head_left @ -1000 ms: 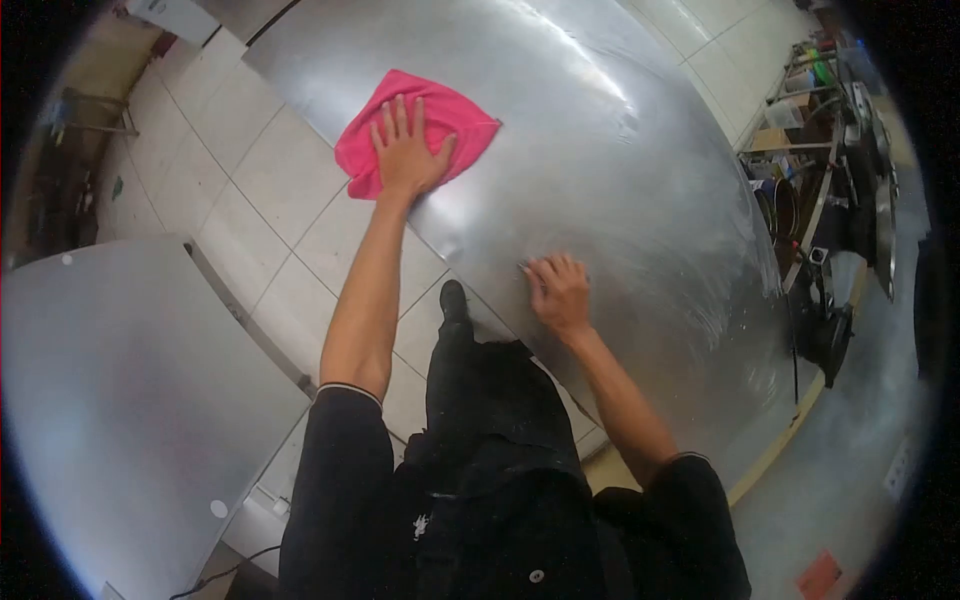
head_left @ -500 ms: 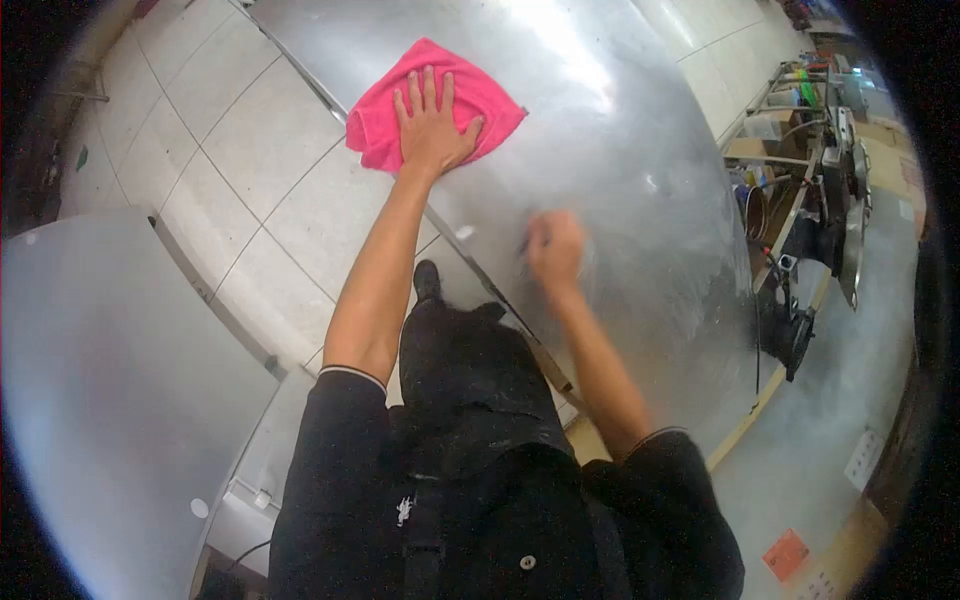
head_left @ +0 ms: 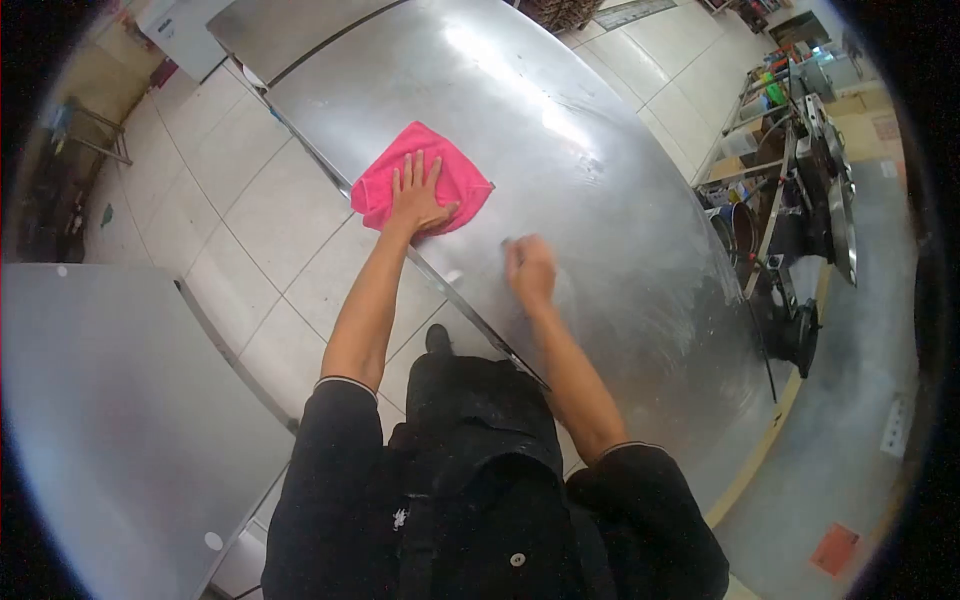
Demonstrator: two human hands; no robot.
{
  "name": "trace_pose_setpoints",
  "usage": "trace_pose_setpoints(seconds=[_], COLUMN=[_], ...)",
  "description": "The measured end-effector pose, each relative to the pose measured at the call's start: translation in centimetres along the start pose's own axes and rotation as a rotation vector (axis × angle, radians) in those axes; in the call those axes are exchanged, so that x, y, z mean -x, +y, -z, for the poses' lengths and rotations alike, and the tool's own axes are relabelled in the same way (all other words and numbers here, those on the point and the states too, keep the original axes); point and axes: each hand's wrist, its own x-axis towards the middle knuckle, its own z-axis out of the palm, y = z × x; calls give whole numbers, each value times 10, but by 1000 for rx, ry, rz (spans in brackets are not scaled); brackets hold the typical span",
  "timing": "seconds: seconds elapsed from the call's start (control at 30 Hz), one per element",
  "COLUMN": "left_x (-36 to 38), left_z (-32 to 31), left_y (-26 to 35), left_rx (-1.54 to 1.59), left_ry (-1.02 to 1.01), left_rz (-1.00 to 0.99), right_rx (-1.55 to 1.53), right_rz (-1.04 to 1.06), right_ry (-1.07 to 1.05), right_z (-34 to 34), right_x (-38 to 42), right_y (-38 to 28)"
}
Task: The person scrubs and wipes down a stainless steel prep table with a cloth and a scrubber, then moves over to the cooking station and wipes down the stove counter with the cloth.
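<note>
Your left hand (head_left: 415, 203) lies flat on the pink cloth (head_left: 458, 183), fingers spread and pointing away from you, palm down. The cloth rests on the metal bench (head_left: 610, 230), its near side reaching the edge closest to you and one corner pointing right along the top. The fabric is rumpled around your fingers.

Your right hand (head_left: 531, 268) is over the bench, to the right of the cloth and apart from it. Its fingers appear curled, but the hand is blurred; whether it pinches anything, I cannot tell. A small dark spot shows at its fingertips, too indistinct to identify.

The bench top carries glare at its far side and whitish smears (head_left: 690, 315) to the right of your right hand. You stand at the near edge, one dark boot (head_left: 438, 339) visible on the tiled floor (head_left: 245, 225). A second metal surface (head_left: 130, 400) stands to your left, well apart from the bench. A crowded rack (head_left: 765, 180) stands beyond the bench's right side. An orange-red sheet (head_left: 834, 549) shows at lower right.
</note>
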Motion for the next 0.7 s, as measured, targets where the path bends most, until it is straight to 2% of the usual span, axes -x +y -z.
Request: trace_pose_setpoints(seconds=[0.03,0.07,0.1,0.13,0.17,0.2,0.27,0.3,0.33,0.37,0.4,0.43,0.47,0.53,0.57,0.6,0.63,0.67,0.7], left_x=[0,-1,0,-6,-7,-5,-4,8,14,23,31,38,40,59,68,75,80,87,100], left_z=[8,12,16,29,41,42,45,51,56,55,40,16,4,-3,-4,-7,-9,-15,-20], left_y=[-3,-7,-6,-3,0,-2,3,13,21,19,8,-9,-9,12,17,21,31,50,70], left_rx=[-20,-33,-41,-53,-85,-120,-185,-217,-241,-221,-229,-226,-215,-199,-179,-173,-168,-172,-142], left_ry=[7,-85,-185,-167,-252,-360,-368,-326,-262,-212,-213,-64,89,109,122,110,89,68,73], left_rz=[-7,-34,-66,-82,-97,-114,-166,-134,-103,-135,-177,-290,-403,-489,-532,-573,-611,-652,-677], right_rx=[90,180,175,132,93,94,-14,-20,99,103,162,287,299,557,429,327,494,299,164], right_rz=[-100,-214,-237,-74,90,70,-87,-302,-432,-609,-731,-894,-928,-1327,-1220,-1196,-917,-766,-326], right_ry=[80,165,184,67,-53,-40,-60,24,135,219,397,424,449,541,457,412,328,202,-100], right_z=[5,8,6,-4,-8,4,37,56,70,98,121,145,153,165,128,111,48,18,41], right_x=[-11,-15,8,31,40,42,66,86,111,138,170,205,220,253,261,217,209,188,167], right_y=[0,-3,-16,-31,-36,-34,-17,6,43,66,86,98,93,84,73,14,0,-26,-51])
